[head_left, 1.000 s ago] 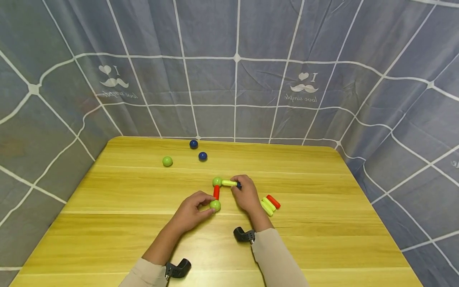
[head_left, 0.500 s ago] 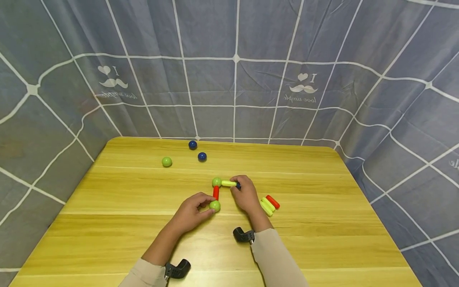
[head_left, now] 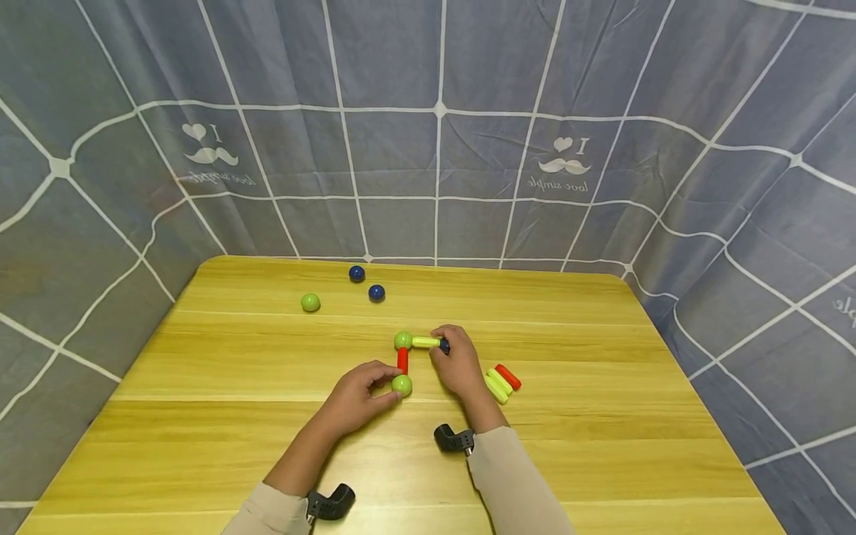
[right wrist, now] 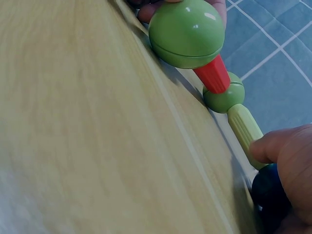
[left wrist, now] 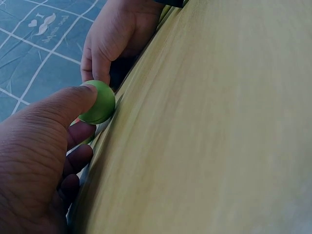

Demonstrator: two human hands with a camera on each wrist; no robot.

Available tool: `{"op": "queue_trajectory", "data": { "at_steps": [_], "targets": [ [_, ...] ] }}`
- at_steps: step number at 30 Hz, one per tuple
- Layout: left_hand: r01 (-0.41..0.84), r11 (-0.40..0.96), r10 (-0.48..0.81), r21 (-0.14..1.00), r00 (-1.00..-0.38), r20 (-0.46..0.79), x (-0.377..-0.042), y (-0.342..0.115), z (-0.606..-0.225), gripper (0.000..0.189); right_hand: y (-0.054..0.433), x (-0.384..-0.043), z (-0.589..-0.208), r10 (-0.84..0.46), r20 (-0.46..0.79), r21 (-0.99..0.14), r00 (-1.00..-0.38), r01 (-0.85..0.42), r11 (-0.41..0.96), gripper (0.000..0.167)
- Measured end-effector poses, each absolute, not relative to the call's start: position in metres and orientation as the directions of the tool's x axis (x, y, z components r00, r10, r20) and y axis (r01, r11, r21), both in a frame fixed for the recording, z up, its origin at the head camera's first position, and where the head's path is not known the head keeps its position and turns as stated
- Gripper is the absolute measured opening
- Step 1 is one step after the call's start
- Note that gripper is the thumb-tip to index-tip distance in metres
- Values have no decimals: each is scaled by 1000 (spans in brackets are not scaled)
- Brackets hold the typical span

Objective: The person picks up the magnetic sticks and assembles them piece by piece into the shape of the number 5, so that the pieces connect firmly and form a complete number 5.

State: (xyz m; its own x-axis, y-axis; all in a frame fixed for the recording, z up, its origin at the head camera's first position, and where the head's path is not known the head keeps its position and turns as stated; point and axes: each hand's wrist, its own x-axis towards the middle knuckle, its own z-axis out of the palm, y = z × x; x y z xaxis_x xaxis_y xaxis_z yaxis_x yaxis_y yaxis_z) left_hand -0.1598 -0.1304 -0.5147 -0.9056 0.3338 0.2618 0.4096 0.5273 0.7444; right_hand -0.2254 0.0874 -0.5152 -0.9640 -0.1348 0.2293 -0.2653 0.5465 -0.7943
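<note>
In the head view, an L-shaped piece lies on the table, built from balls and magnetic-looking sticks. A red stick (head_left: 403, 361) joins the near green ball (head_left: 402, 385) to the corner green ball (head_left: 403, 340). From that corner a yellow-green stick (head_left: 425, 342) runs right to a dark blue ball (head_left: 444, 345), partly covered by fingers. My left hand (head_left: 361, 395) pinches the near green ball between thumb and fingers. My right hand (head_left: 458, 362) pinches the yellow-green stick at its blue-ball end; the right wrist view shows the thumb (right wrist: 268, 146) pressed there.
Two dark blue balls (head_left: 377, 293) (head_left: 357, 274) and a loose green ball (head_left: 310, 302) sit toward the back left of the wooden table (head_left: 267, 357). Beside the right wrist lie two yellow-green sticks (head_left: 498, 385) and a red stick (head_left: 508, 376). A grey curtain (head_left: 401, 148) surrounds the table.
The farthest blue ball has rolled slightly nearer. Both hands keep their grip on the piece, with hardly any movement.
</note>
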Motion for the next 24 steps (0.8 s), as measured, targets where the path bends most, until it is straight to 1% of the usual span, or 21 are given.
{"op": "queue_trajectory", "data": {
  "at_steps": [6,15,24],
  "targets": [
    [404,521,330,752,-908,259,-159,-131,-514,30,87,-224,-515,-118,218,-806,-969,-247,538,26],
    [417,519,336,746,-902,270,-160,-130,-514,30,89,-222,-514,-73,201,-826,-977,-209,523,36],
    [421,525,334,740,-901,276,-160,-131,-515,29,89,-217,-510,-53,195,-837,-979,-194,511,38]
  ]
}}
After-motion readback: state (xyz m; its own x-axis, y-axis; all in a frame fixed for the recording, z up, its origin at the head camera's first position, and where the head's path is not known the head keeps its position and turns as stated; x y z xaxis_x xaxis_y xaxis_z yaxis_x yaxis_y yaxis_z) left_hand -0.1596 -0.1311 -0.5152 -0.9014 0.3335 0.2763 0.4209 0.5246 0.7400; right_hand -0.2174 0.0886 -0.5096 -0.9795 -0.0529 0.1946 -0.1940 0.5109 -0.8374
